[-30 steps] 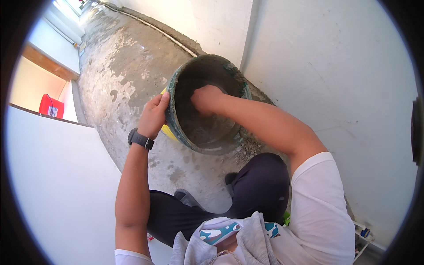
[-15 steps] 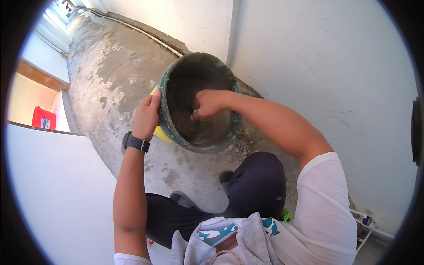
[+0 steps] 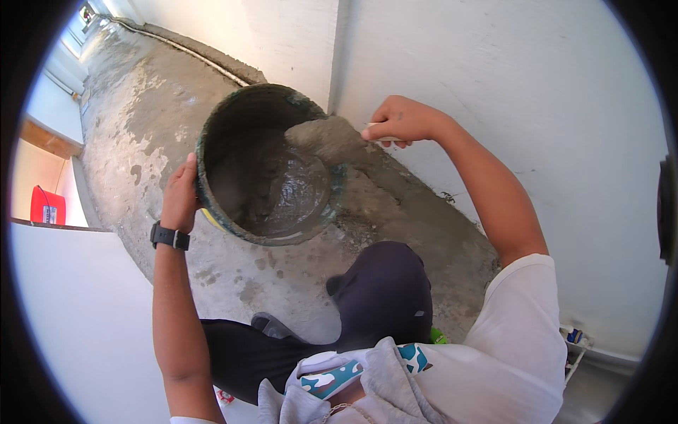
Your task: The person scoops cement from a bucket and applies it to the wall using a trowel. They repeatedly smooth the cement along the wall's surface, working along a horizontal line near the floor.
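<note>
A large bucket (image 3: 236,124) with a mortar-crusted rim tilts toward me on the floor, a bit of yellow showing on its outside. Wet grey mortar (image 3: 265,201) lies inside it. Beside the left rim is my left hand (image 3: 181,192), its fingers closed over the edge. My right hand (image 3: 406,119) is wrapped round the pale handle of a trowel, just past the bucket's right side. Grey mortar covers the trowel's blade (image 3: 328,139), which spans the bucket's right rim, so its exact shape is hidden.
A white wall (image 3: 459,85) rises close on the right, with grey mortar (image 3: 424,201) along its foot. A pipe (image 3: 191,53) follows the wall further off. On the left stand a low white wall (image 3: 78,297) and a red bucket (image 3: 48,205). My bent knee (image 3: 388,290) is near the bucket.
My right hand has come up out of the bucket and swung right, bringing the mortar-laden trowel into sight. My left hand stays on the rim. The whole view has shifted slightly.
</note>
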Action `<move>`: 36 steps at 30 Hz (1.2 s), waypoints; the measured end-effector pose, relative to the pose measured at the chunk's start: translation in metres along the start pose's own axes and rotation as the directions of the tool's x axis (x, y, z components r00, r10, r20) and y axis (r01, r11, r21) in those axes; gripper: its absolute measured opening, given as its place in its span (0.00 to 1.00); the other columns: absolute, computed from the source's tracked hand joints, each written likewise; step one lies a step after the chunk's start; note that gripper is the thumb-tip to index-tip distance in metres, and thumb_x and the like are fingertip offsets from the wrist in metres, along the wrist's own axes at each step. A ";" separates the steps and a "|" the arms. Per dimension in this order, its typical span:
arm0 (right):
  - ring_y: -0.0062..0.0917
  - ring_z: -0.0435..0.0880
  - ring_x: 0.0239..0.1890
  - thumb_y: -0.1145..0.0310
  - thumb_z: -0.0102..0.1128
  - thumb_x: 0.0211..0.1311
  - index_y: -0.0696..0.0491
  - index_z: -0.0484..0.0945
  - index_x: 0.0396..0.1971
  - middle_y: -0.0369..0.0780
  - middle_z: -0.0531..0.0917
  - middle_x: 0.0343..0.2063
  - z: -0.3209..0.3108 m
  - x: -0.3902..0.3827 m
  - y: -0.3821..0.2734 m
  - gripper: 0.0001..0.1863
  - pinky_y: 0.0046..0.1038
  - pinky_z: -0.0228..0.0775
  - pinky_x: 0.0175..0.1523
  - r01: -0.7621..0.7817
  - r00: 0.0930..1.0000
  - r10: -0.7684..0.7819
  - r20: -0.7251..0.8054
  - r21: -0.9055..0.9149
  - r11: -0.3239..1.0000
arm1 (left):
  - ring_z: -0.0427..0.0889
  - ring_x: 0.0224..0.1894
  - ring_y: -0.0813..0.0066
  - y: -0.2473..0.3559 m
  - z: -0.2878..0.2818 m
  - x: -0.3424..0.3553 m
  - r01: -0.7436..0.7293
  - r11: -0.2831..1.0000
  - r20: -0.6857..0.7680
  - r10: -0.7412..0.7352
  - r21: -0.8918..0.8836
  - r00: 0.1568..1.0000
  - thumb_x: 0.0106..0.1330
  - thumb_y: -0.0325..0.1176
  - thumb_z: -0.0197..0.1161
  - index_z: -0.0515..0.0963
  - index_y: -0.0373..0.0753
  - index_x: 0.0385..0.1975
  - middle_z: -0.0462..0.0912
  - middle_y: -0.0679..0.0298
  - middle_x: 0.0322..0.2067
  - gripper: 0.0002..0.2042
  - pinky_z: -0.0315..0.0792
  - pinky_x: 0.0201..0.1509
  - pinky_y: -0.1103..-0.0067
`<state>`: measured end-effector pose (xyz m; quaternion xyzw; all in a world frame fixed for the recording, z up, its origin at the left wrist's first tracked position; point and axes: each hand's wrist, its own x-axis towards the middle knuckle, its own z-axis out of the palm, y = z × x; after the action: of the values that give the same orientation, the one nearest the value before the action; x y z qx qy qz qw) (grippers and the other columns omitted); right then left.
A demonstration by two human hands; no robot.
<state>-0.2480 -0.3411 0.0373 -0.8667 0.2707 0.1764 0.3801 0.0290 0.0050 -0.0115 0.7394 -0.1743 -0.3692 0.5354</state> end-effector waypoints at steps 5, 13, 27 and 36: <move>0.21 0.78 0.18 0.50 0.67 0.60 0.56 0.87 0.29 0.38 0.83 0.20 -0.002 -0.037 0.048 0.21 0.27 0.69 0.23 -0.163 0.982 0.175 -0.076 0.142 0.976 | 0.86 0.41 0.78 -0.003 -0.025 0.007 0.025 0.987 -0.001 -0.025 -0.156 1.000 0.82 0.47 0.43 0.77 0.36 0.58 0.86 0.65 0.46 0.23 0.82 0.42 0.79; 0.32 0.84 0.22 0.53 0.66 0.60 0.60 0.87 0.32 0.46 0.87 0.25 0.064 0.029 0.143 0.21 0.36 0.77 0.29 -0.321 0.930 0.353 -0.106 0.236 0.917 | 0.79 0.60 0.71 -0.020 -0.054 0.016 -0.021 0.959 0.062 0.040 -0.281 0.997 0.82 0.40 0.41 0.72 0.32 0.63 0.80 0.58 0.60 0.22 0.72 0.65 0.74; 0.48 0.83 0.47 0.63 0.65 0.66 0.60 0.75 0.50 0.52 0.80 0.46 0.227 0.112 0.145 0.20 0.47 0.78 0.50 -0.300 0.758 0.232 -0.610 -0.009 0.954 | 0.78 0.61 0.68 -0.013 -0.044 0.009 -0.014 0.956 0.098 0.045 -0.293 0.994 0.83 0.40 0.41 0.70 0.31 0.65 0.78 0.56 0.61 0.22 0.71 0.67 0.72; 0.48 0.82 0.50 0.65 0.65 0.64 0.58 0.74 0.51 0.51 0.79 0.48 0.231 0.090 0.160 0.19 0.47 0.76 0.51 -0.336 0.749 0.319 -0.581 0.082 0.938 | 0.78 0.61 0.69 -0.011 -0.042 0.006 -0.020 0.954 0.086 0.047 -0.298 0.995 0.84 0.43 0.38 0.70 0.30 0.65 0.78 0.55 0.61 0.24 0.70 0.68 0.73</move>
<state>-0.2962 -0.2870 -0.2487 -0.8227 0.5193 -0.0315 0.2292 0.0623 0.0326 -0.0179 0.6299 -0.1539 -0.4156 0.6378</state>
